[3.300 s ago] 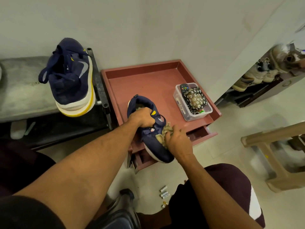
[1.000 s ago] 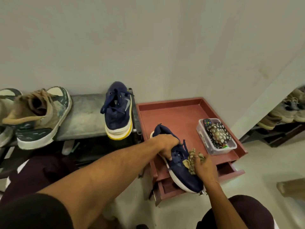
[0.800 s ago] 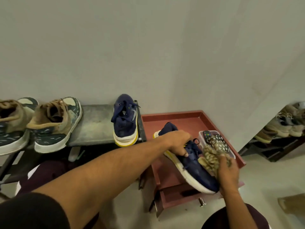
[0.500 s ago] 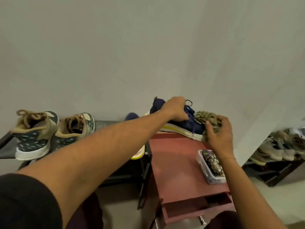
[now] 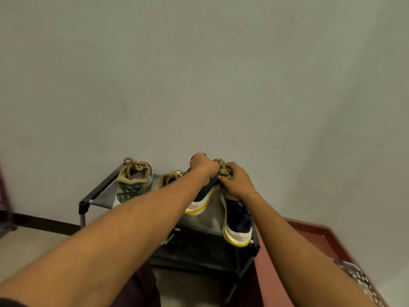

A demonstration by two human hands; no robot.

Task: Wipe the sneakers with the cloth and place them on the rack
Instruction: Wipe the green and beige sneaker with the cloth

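Sneaker (image 5: 238, 220) on rack (image 5: 100, 196), probably right end; cabinet (image 5: 318, 240) just right.

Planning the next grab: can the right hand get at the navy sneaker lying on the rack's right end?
Probably yes for the path: the navy sneaker lies close to the right hand on the rack, nothing on top. But its fingers hold the cloth, so no free grasp.

2 navy: left navy sneaker (image 5: 204, 194), right navy sneaker (image 5: 238, 218). 2 tan-green sneakers (image 5: 134, 180) (image 5: 169, 177). 1 cloth (image 5: 224, 169), 1 rack (image 5: 99, 191), 1 red desk (image 5: 309, 240). 2 hands: left hand (image 5: 204, 166), right hand (image 5: 235, 182).
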